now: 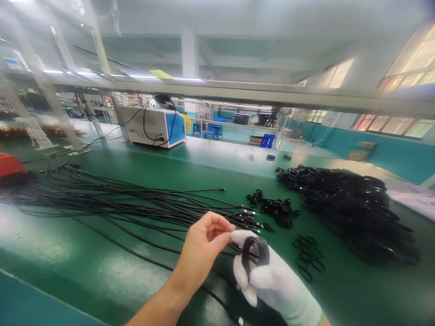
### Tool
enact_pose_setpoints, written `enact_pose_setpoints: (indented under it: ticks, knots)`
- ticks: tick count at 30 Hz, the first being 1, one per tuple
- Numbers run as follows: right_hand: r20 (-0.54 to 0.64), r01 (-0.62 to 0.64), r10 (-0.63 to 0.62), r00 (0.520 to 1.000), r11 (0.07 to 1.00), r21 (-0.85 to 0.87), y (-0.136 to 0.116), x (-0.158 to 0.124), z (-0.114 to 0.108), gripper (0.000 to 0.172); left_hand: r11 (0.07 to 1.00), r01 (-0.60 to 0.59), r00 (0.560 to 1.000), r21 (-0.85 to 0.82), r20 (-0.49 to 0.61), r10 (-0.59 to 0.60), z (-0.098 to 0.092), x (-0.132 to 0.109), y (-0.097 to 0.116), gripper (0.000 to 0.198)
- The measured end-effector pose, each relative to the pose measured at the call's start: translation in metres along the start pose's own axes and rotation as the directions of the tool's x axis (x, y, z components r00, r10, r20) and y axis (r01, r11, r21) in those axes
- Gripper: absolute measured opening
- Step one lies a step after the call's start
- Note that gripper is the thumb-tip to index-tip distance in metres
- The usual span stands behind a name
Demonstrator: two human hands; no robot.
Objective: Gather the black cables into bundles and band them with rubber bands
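A coiled black cable (258, 248) sits in my right hand (263, 276), which wears a white glove and has its fingers closed around the loops. My bare left hand (204, 240) is pinched, thumb against forefinger, right beside the gloved fingertips. Whatever lies between those bare fingers is too small to make out. Under and beyond my hands, long black cables (136, 199) stretch across the green table, several with metal plugs at their right ends. Another cable plug (240, 320) lies below my hands near the bottom edge.
To the right is a big heap of coiled black cables (343, 203). Small black loops (277, 209) form a pile nearer, with several loose loops (307, 256) in front. A white-and-blue machine (152, 126) stands at the back; a red object (10, 164) is far left.
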State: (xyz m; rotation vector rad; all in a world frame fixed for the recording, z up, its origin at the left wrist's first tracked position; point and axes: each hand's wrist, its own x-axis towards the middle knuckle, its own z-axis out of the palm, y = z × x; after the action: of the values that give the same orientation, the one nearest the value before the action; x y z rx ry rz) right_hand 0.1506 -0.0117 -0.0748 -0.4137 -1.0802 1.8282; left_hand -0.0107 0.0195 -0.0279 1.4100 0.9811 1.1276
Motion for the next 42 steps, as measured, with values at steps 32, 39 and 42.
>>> enact_pose_setpoints:
  ticks: [32, 39, 42]
  knots:
    - [-0.110, -0.015, 0.011, 0.994, 0.999, -0.039, 0.010, 0.013, 0.007, 0.034, 0.948, 0.316, 0.897, -0.051, 0.341, -0.281, 0.001, 0.001, -0.018, 0.014]
    - [-0.160, -0.124, 0.134, 0.978, 0.990, 0.066, 0.010, 0.010, 0.011, 0.046, 0.757, -0.275, 0.957, 0.593, 0.091, 0.276, -0.004, -0.001, -0.020, 0.032]
    - [-0.149, -0.132, 0.139, 0.979, 0.990, 0.056, 0.007, 0.010, 0.015, 0.052, 0.678, -0.373, 0.917, 0.633, 0.141, 0.372, -0.001, -0.001, -0.029, 0.032]
